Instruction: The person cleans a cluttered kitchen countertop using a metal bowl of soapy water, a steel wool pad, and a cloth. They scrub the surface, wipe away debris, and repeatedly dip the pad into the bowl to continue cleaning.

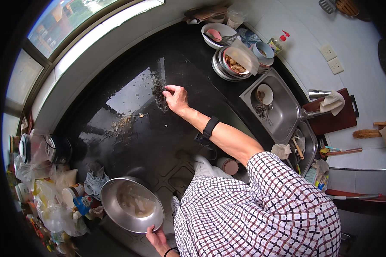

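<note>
My left hand point(156, 238) grips the near rim of a stainless steel basin point(111, 196), tilted and holding some cloudy liquid point(136, 204). It hangs low, in front of the counter edge. Over the black countertop point(186, 74), my right hand point(176, 98) reaches out with thumb and forefinger curled towards each other. Its fingertips are at a patch of dark, fine bits point(159, 93) strewn on the wet surface. Whether anything is pinched between them cannot be made out. A second scatter of pale brown scraps point(124, 123) lies further left.
A steel double sink point(281, 120) with dishes is at right. Stacked bowls point(218, 66) and a white basin point(206, 39) stand in the back corner. Bags and jars point(72, 192) crowd the left side, beside a grey cloth point(96, 181). A window point(72, 22) runs along the far left.
</note>
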The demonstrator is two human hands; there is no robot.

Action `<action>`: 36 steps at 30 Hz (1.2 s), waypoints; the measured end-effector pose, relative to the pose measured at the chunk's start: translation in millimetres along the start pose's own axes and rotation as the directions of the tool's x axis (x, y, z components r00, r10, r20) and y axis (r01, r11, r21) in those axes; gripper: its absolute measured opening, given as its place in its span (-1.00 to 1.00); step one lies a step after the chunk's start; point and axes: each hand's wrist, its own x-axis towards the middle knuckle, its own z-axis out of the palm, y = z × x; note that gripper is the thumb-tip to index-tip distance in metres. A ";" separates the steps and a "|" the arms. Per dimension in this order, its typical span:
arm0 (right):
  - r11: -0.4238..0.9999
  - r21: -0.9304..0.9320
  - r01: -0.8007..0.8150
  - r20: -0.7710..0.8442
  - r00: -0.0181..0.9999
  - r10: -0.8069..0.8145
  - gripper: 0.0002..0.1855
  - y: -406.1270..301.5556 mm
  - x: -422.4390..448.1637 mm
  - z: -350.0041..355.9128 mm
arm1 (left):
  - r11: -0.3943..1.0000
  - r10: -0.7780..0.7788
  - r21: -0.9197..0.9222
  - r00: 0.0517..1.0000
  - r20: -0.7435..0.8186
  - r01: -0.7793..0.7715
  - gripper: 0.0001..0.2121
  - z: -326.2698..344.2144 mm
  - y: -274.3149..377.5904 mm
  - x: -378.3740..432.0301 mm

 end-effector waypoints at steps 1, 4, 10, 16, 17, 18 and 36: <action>1.000 -0.013 0.007 -0.009 1.000 -0.007 -0.72 -2.5 0.3 2.4 | 1.000 0.008 -0.007 1.000 -0.012 -0.009 -0.54 5.8 -0.2 -2.3; 0.998 -0.049 0.044 -0.032 0.998 -0.046 -0.72 -5.5 5.4 -4.6 | 1.000 0.026 -0.015 0.999 -0.022 -0.026 -0.49 13.6 -2.9 -4.0; 0.914 -0.281 0.292 0.014 0.954 -0.301 -0.74 11.0 17.2 1.9 | 0.997 0.031 -0.070 0.999 0.008 -0.030 -0.47 11.6 -6.3 -7.3; 0.777 -0.594 0.207 0.198 0.974 -0.109 -0.61 26.1 16.5 -6.4 | 0.992 0.046 -0.116 0.999 0.001 -0.046 -0.55 17.4 -7.3 -22.2; 0.748 -0.626 0.221 0.190 0.973 -0.129 -0.59 13.7 6.0 -4.6 | 0.990 0.057 -0.126 0.998 0.000 -0.056 -0.58 12.4 -9.8 -26.0; 0.734 -0.619 0.281 0.164 0.960 -0.228 -0.59 7.0 -0.9 -2.8 | 0.989 0.057 -0.134 0.998 -0.023 -0.059 -0.59 11.0 -12.5 -27.4; 0.782 0.228 0.580 0.678 0.482 -0.555 -0.63 -136.0 -236.2 230.4 | 0.921 0.111 -0.335 0.959 -0.263 -0.198 -0.62 -37.9 -62.3 -83.8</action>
